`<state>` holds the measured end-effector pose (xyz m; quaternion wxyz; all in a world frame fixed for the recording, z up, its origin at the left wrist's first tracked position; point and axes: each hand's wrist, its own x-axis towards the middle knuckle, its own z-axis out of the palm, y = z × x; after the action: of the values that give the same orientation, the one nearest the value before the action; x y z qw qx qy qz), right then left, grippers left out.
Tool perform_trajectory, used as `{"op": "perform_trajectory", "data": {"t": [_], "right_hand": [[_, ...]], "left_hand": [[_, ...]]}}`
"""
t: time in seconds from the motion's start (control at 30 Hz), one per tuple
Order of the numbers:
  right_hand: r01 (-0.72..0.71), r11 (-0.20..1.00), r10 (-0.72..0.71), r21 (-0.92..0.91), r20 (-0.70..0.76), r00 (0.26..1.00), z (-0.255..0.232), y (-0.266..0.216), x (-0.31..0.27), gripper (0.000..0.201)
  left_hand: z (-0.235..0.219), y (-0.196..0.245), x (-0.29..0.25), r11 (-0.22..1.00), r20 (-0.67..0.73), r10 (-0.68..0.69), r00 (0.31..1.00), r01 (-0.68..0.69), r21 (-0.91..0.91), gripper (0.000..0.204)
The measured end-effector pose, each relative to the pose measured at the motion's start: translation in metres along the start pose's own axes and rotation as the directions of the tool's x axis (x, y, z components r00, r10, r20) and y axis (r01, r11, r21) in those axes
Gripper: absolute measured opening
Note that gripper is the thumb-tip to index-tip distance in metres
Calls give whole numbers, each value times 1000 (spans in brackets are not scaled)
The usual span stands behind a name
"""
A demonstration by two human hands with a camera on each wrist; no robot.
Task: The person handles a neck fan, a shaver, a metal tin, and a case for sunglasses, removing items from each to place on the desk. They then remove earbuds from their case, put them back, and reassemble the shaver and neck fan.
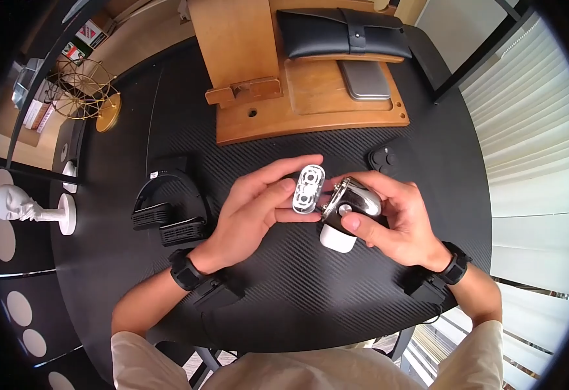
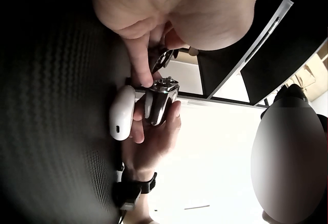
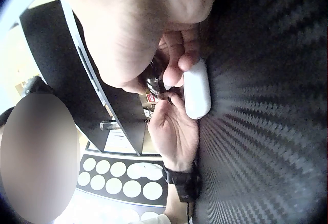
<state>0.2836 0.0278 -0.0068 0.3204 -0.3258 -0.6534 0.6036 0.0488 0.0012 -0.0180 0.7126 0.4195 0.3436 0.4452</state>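
Observation:
My left hand (image 1: 242, 211) pinches an oval shaver head (image 1: 309, 188), clear and silver with two round rings, between thumb and fingers. In my right hand (image 1: 401, 218) is a shiny dark chrome shaver body (image 1: 362, 200), the thumb lying by its round button. The body's opened end faces the shaver head, close beside it. Below the shaver body, a white earbud case (image 1: 338, 238) lies on the black table. In the left wrist view, the case (image 2: 122, 112) sits right by the right hand's fingers. The right wrist view shows the shaver body mostly hidden by the right hand.
Behind the hands stands a wooden desk organizer (image 1: 323, 123) with a black pouch (image 1: 343, 32) and a grey box (image 1: 366, 80). A black neck fan (image 1: 174, 201) lies left, a small black button pad (image 1: 383, 155) right. Farther left are a gold wheel ornament (image 1: 107, 114) and a white figurine (image 1: 66, 214).

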Motion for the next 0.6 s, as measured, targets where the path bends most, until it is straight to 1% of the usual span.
{"op": "perform_trajectory", "data": {"t": [0.1,0.17,0.2,0.27,0.3,0.33,0.4,0.43,0.53,0.6], "right_hand": [[-5,1000,5,-7,-2,1000,-1,0,0,36],[-33,997,34,-72,5,999,-3,-1,0,36],[-40,997,40,-69,5,999,-2,-2,0,36],[-26,998,26,-65,-5,1000,-2,-1,0,37],[-20,994,20,-107,2,1000,-3,-1,0,37],[-24,994,25,-104,6,1000,-3,1,1,37],[107,984,-106,-141,13,994,-3,10,2,38],[129,978,-128,-161,20,992,-4,11,2,39],[115,983,-114,-144,15,993,-4,11,1,40],[135,981,-134,-137,14,991,-3,13,3,43]], "left_hand": [[1,0,0,1000,3,5,1000,-5,29,44],[1,0,0,999,5,3,1000,-3,34,44],[0,0,0,999,7,6,1000,-6,44,44],[-1,-1,1,999,10,4,1000,-4,41,43],[-1,-1,1,998,21,15,1000,-16,58,44],[-1,-1,1,996,31,31,999,-33,77,44],[1,-1,2,998,15,28,999,-29,61,43],[1,-1,2,997,10,38,999,-39,73,42],[-1,-1,1,995,11,36,999,-37,91,41],[-1,-1,2,995,19,29,999,-31,98,41]]}}
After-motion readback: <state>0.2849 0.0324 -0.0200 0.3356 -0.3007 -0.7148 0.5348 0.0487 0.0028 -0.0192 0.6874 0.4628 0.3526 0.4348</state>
